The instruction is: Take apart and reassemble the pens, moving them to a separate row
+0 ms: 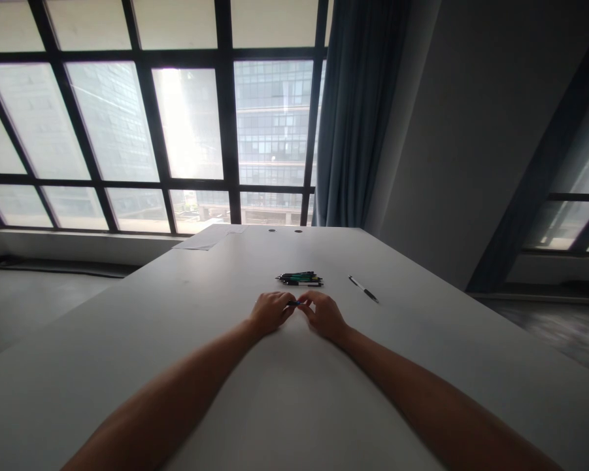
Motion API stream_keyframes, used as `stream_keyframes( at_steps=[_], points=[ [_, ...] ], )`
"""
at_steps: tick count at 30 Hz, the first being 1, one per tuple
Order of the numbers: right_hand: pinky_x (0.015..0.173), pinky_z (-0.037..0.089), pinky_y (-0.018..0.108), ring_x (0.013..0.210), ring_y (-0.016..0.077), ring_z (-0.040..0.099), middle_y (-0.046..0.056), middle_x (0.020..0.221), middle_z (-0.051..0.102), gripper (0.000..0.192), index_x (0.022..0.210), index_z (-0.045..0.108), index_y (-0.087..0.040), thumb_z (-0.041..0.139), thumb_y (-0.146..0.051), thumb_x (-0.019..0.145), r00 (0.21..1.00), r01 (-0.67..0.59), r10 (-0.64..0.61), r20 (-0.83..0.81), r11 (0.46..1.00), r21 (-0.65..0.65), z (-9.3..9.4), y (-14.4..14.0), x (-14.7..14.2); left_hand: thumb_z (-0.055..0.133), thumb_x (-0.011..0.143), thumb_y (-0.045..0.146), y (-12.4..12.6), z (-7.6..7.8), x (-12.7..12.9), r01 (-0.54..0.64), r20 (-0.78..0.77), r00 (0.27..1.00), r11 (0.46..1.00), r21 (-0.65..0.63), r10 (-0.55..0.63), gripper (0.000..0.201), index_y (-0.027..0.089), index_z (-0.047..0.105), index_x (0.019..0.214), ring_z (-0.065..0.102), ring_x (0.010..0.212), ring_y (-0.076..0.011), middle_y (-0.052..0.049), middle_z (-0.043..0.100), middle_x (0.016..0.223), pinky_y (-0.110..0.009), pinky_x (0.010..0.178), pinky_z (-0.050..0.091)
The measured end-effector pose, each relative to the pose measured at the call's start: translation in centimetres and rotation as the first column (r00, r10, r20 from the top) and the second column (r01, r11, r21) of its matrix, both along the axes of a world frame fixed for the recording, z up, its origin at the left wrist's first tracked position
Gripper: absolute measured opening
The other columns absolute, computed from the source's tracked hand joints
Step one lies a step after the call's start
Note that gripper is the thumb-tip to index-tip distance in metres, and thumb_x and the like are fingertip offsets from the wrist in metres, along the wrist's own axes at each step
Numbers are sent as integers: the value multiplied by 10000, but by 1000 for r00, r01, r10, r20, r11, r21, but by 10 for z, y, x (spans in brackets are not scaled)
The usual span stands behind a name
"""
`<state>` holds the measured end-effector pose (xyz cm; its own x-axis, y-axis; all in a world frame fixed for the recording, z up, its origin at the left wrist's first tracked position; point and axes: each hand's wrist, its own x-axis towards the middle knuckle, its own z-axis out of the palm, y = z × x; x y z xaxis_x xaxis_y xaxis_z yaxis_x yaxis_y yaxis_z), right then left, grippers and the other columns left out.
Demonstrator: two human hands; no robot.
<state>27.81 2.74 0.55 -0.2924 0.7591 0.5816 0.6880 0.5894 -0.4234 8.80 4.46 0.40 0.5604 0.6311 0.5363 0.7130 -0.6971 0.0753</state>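
Note:
Both arms stretch forward over a white table [186, 340]. My left hand [270, 311] and my right hand [323, 314] meet at the fingertips and pinch a small dark blue pen [295, 303] between them, just above the tabletop. Most of the pen is hidden by the fingers. Just beyond the hands lies a small bundle of pens [300, 279], green, black and yellow. A single white and black pen [363, 288] lies apart to the right of the bundle.
A sheet of paper [208, 239] lies at the table's far left corner, near two round cable holes [285, 230]. Behind the table stand large dark-framed windows and a blue curtain [357, 111]. A grey wall rises on the right.

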Motion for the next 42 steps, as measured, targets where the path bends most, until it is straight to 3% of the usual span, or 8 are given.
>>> stream_keyframes(
  at_steps=[4,9,13,18,27,36,42],
  points=[
    [709,440,276,711,155,602,25,828,665,51,855,648,-191,631,-222,818,999,42,-42,16,998,45,-1,0,0,462,907,324,-3,4,2,-37,-7,999,998,-43,37,207,216,620,987,657,850,-177,-45,708,928,-275,735,477],
    [756,436,292,746,165,589,37,863,652,48,826,646,-184,616,-216,807,988,150,-151,28,988,37,0,3,2,443,913,363,-5,5,6,-268,0,963,957,-113,270,248,200,597,1019,655,859,-209,-71,698,973,-302,733,480],
    [809,426,303,872,196,588,64,933,640,44,798,658,-181,622,-202,782,976,166,-166,140,986,12,-1,12,-1,453,906,310,-3,5,6,-341,46,936,931,-131,350,218,195,553,1062,635,924,-218,-80,680,1010,-310,747,469],
    [849,418,312,896,197,589,66,947,635,92,800,685,-179,599,-210,790,976,136,-132,175,991,-9,-2,29,-17,453,894,264,-3,8,5,-341,81,932,931,-131,353,237,197,523,1111,606,996,-225,-83,659,1068,-323,773,468],
    [811,427,284,881,190,588,76,919,652,150,802,719,-183,585,-248,817,969,194,-190,156,981,-13,-11,58,-26,441,889,241,0,5,4,-327,94,935,935,-137,341,244,196,513,1118,602,983,-214,-74,657,1082,-320,770,467],
    [889,383,292,1014,211,552,83,1066,638,234,942,725,-177,547,-306,860,946,240,-203,253,963,-123,-2,52,-25,453,877,243,-2,7,6,-347,72,930,925,-156,361,250,202,523,1113,600,1001,-210,-56,659,1095,-314,800,462],
    [932,378,318,1084,229,532,103,1141,624,297,1107,642,-145,567,-268,847,952,203,-168,254,972,-117,-2,32,-4,423,913,297,-5,10,6,-346,10,936,924,-164,353,252,191,537,1111,596,992,-211,-81,650,1085,-323,802,464]
  ],
)
